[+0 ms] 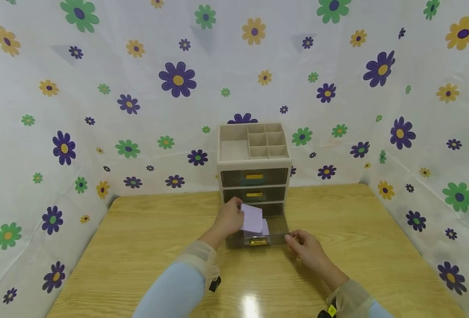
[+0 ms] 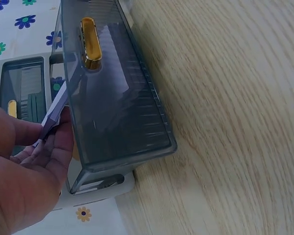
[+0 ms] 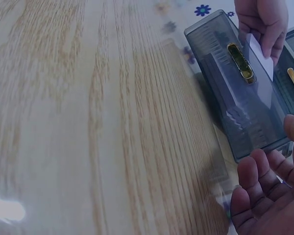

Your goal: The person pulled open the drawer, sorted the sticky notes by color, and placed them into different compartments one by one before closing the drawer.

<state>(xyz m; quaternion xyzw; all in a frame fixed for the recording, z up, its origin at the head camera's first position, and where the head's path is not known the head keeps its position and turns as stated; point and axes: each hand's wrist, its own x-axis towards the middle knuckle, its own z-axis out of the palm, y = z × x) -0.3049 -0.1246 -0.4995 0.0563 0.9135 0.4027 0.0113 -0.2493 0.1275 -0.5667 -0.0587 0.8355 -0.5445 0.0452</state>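
Observation:
A beige desktop organizer (image 1: pixel 254 164) has its lowest drawer (image 1: pixel 276 240) pulled out; the drawer is smoky and see-through with a gold handle. My left hand (image 1: pixel 229 217) pinches a pale purple piece of paper (image 1: pixel 252 216) between thumb and fingers, over the drawer's left side. The left wrist view shows the paper's folded edge (image 2: pixel 54 115) in that grip. Another pale purple piece (image 1: pixel 265 227) lies in the drawer just right of it. At the drawer's front right corner, my right hand (image 1: pixel 307 249) holds the edge, thumb above and fingertips (image 3: pixel 258 159) against the side.
Two closed drawers (image 1: pixel 238 178) with gold handles sit above the pulled-out one. On top, the organizer has one large compartment (image 1: pixel 234 150) and several small ones. It stands on a wooden table (image 1: pixel 158 229), against a flower-patterned cloth (image 1: pixel 150 88) that rises at the back and sides.

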